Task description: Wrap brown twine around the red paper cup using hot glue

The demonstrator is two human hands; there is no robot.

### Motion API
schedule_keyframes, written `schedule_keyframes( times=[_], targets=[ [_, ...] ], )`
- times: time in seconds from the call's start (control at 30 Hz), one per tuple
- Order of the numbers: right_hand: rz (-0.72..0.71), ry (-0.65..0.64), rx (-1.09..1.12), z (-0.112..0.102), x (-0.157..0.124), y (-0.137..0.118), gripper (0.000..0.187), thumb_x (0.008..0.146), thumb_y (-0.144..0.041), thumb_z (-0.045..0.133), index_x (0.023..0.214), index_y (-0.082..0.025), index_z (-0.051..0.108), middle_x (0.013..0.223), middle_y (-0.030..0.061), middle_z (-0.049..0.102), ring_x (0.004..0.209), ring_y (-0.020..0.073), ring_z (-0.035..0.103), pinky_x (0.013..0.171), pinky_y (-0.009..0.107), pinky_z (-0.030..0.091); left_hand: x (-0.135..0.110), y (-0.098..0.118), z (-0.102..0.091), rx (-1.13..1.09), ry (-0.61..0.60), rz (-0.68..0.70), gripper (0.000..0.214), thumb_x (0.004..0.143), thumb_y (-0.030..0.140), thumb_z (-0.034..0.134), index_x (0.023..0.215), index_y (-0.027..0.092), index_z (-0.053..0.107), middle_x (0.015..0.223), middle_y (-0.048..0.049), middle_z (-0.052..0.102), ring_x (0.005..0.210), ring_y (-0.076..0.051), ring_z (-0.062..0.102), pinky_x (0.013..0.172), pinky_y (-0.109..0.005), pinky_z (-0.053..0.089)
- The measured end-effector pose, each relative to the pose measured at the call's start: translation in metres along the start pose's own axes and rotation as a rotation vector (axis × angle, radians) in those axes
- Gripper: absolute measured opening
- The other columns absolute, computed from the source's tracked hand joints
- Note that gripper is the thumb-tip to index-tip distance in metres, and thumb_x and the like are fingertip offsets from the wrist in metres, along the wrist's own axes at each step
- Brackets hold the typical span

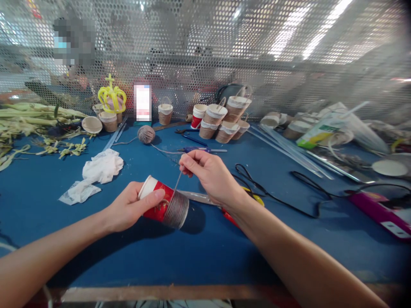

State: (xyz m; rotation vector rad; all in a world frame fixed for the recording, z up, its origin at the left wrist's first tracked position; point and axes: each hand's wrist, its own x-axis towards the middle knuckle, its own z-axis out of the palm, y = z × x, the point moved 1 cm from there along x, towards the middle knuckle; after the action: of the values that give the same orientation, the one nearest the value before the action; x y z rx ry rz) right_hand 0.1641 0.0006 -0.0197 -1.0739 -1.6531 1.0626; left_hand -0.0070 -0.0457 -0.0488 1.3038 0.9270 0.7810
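Note:
My left hand grips a red paper cup lying on its side, rim to the left. The cup's base end is wrapped in brown twine. My right hand pinches the free strand of twine, pulled taut up from the wrapped part. The strand runs back over the blue table to a ball of twine. Scissors with red and yellow handles lie partly hidden under my right wrist.
Several twine-wrapped cups stand at the back by a perforated metal screen. Crumpled white tissue lies left, green leaf strips far left. A yellow crown, black cable, clear sticks and a pink tool lie around.

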Motion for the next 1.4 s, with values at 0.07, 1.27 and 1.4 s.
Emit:
schedule_keyframes(
  times=[0.07,1.27,1.4],
  targets=[
    [0.02,-0.018,-0.001,0.001,0.0,0.002,0.019,0.078,-0.029,0.052,0.064,-0.016,0.053,0.06,-0.0016,0.055,0.055,0.008,0.047,0.053,0.023,0.038,-0.001,0.002,0.001,0.031,0.0,0.031,0.037,0.072,0.047,0.054,0.068,0.011,0.059,0.059,-0.0006,0.053,0.051,-0.008,0.042,0.047,-0.018,0.037],
    [0.218,-0.199,-0.119,0.015,-0.004,0.012,0.022,0.078,-0.028,0.051,0.06,-0.016,0.05,0.055,-0.0041,0.05,0.047,0.0061,0.04,0.046,0.02,0.03,-0.006,-0.001,-0.005,0.357,0.016,0.374,0.035,0.081,0.036,0.045,0.056,0.013,0.05,0.05,0.0025,0.039,0.046,-0.007,0.032,0.039,-0.018,0.026],
    [0.219,-0.233,-0.153,0.017,-0.004,0.016,0.022,0.078,-0.029,0.051,0.061,-0.015,0.051,0.052,-0.0052,0.046,0.045,0.0057,0.035,0.043,0.019,0.026,-0.005,-0.002,-0.005,0.343,0.022,0.383,0.034,0.082,0.035,0.045,0.057,0.013,0.052,0.052,0.002,0.041,0.047,-0.007,0.033,0.04,-0.018,0.028]
  ],
)
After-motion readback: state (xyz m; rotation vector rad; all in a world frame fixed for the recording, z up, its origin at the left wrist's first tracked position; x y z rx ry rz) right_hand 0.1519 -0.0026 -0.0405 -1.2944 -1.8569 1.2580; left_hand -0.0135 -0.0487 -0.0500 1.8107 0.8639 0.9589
